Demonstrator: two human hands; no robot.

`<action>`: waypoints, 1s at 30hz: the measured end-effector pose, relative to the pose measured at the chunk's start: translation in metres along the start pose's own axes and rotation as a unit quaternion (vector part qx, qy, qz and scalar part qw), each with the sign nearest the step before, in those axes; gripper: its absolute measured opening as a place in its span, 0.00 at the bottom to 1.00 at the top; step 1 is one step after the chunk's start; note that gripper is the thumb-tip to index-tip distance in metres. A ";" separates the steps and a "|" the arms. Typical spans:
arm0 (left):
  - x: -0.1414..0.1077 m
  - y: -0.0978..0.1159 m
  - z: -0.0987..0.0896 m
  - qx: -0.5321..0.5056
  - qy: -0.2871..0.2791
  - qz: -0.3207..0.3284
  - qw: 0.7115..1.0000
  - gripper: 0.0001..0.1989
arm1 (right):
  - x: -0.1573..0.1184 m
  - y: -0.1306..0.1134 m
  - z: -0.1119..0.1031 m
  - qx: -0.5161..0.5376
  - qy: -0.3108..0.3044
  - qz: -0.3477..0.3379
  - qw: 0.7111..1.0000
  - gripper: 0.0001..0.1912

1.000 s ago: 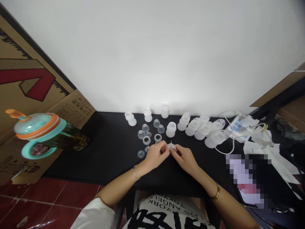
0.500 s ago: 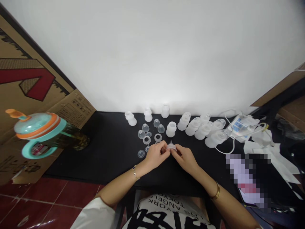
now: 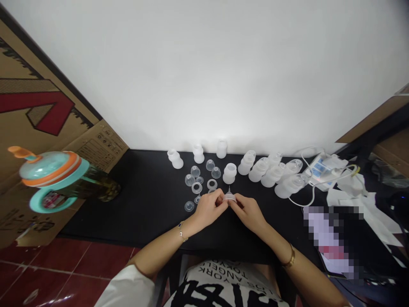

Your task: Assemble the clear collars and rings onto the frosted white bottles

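Between them, my left hand (image 3: 209,208) and my right hand (image 3: 248,213) pinch a bottle nipple in its ring (image 3: 229,196), its thin tip pointing up. Just beyond it stands an open white baby bottle (image 3: 229,174). Close to my left hand lie a loose ring (image 3: 211,184), another ring (image 3: 197,187), a flat nipple (image 3: 189,206) and several clear dome caps (image 3: 216,172). Part of these small pieces is hidden behind my left hand. Whether the nipple is fully seated in the ring I cannot tell.
Uncapped bottles (image 3: 175,158) line the wall side of the black table (image 3: 143,204). Several capped bottles (image 3: 273,175) stand at the right, beside a white cable (image 3: 315,187), papers and a pixelated phone-like screen (image 3: 329,243). A large drink bottle (image 3: 70,179) stands left by a cardboard box (image 3: 28,106).
Almost nothing differs. Both hands stay in place on the nipple and ring, with at most a tiny shift of the fingers.
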State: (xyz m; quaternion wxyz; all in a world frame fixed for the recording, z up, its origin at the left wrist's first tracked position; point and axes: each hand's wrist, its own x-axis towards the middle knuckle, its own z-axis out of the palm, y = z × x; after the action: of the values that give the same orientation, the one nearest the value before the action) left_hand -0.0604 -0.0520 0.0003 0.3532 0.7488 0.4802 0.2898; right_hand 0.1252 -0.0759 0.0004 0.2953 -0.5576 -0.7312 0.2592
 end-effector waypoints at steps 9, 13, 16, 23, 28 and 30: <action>-0.001 0.003 -0.001 0.030 -0.001 -0.002 1.000 0.07 | 0.001 0.001 0.002 -0.035 -0.008 0.011 0.999 0.20; 0.000 0.003 0.000 0.068 0.000 -0.004 0.998 0.06 | 0.001 0.002 0.002 -0.043 -0.021 0.018 0.999 0.18; 0.000 0.003 0.000 0.083 0.006 0.000 0.997 0.05 | 0.002 0.001 0.001 -0.047 -0.026 0.019 0.998 0.17; 0.000 0.004 0.000 0.086 0.011 0.003 0.996 0.04 | 0.003 0.002 0.000 -0.064 -0.034 0.028 0.997 0.13; 0.000 0.004 0.000 0.088 0.021 0.018 0.996 0.02 | 0.002 0.003 0.001 -0.055 -0.021 0.019 0.998 0.15; 0.000 0.004 -0.001 0.091 0.021 0.025 0.995 0.03 | 0.001 0.003 0.001 -0.042 -0.016 0.015 0.999 0.17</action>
State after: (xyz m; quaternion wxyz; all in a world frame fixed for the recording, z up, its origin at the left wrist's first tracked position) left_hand -0.0587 -0.0534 0.0043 0.2659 0.7834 0.4932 0.2689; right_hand 0.1266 -0.0740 -0.0023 0.2557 -0.5766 -0.7375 0.2413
